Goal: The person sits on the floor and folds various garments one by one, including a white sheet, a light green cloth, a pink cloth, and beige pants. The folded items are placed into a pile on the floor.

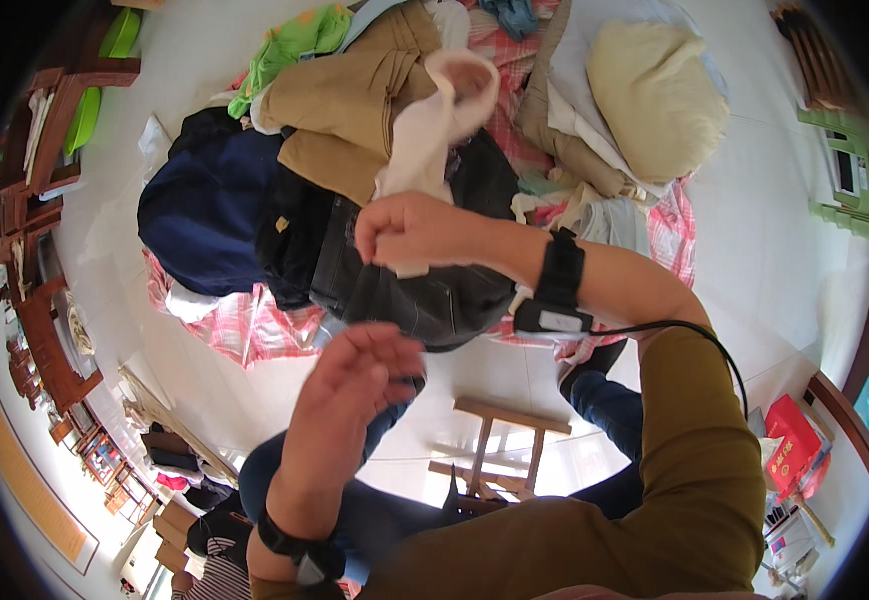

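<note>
My right hand [427, 232] is closed around a cream-white cloth piece [421, 142]. Its upper part flares and curls above the fist, blurred by motion, and a small end shows below the fist. What kind of garment it is, I cannot tell. Beneath that hand lie dark grey trousers [434, 300] on a heap of clothes. My left hand [363, 367] is raised nearer my body with fingers apart, holding nothing, close to the heap's near edge. Tan trousers [337, 97] are folded on the heap behind, and a navy blue garment [205, 210] bulges at its left.
A red-and-white checked sheet [254, 330] lies under the heap on the tiled floor. To the right rest a cream bundle [652, 97] and a grey cloth [622, 225]. A wooden stool [509, 416] stands between my legs. Another person [220, 562] is at lower left.
</note>
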Motion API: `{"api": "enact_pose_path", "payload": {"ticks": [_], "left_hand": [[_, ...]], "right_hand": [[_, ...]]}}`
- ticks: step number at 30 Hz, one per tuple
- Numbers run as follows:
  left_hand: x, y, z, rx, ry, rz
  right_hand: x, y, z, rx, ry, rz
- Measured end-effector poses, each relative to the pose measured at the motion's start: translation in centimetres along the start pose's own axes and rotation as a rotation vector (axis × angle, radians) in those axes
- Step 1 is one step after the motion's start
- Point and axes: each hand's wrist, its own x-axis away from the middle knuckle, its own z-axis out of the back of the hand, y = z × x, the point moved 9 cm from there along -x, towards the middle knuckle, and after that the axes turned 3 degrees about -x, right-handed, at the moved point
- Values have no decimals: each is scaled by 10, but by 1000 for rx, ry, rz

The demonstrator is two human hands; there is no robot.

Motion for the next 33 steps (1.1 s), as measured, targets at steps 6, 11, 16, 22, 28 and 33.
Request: {"api": "enact_pose_path", "payload": {"ticks": [6, 11, 16, 22, 28, 33], "left_hand": [[-5, 7, 25, -408, 220, -280], [23, 2, -12, -424, -367, -452], [44, 12, -27, -329, -539, -369], [59, 36, -15, -147, -326, -476], [58, 49, 0, -150, -206, -598], [57, 53, 0, -170, -247, -591]], "right_hand": [[63, -113, -133, 39, -245, 113], [98, -186, -182, -90, -237, 409], [168, -269, -122, -339, 246, 682], [279, -228, -86, -414, 1063, 652], [320, -214, -129, -465, 894, 635], [330, -233, -147, -374, 896, 639]]}}
